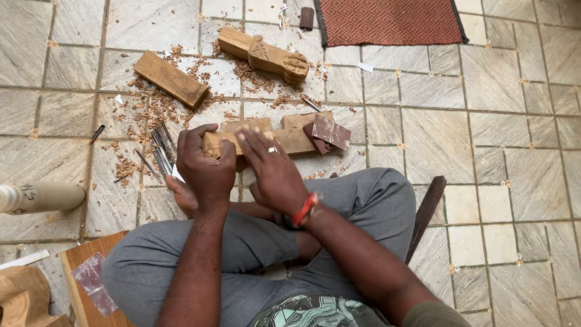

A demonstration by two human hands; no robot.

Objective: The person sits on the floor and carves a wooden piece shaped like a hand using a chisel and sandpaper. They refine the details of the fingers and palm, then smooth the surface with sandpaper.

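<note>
I sit cross-legged on a tiled floor. My left hand (206, 163) grips the near end of a pale carved wooden piece (290, 136) that lies across the floor in front of my knees. My right hand (272, 172), with a ring and a red wristband, rests flat on the same piece with its fingers spread; whether it presses something small against the wood is hidden. Folded brown sandpaper sheets (330, 132) lie on the piece's far end. A bunch of thin metal carving tools (160, 151) lies just left of my left hand.
A carved paw-shaped wooden leg (266, 56) and a plain wooden block (170, 79) lie farther out among wood shavings (145, 112). A red mat (387, 21) is at the top. A dark wooden stick (426, 212) lies by my right knee. A pale cylinder (42, 197) is at left.
</note>
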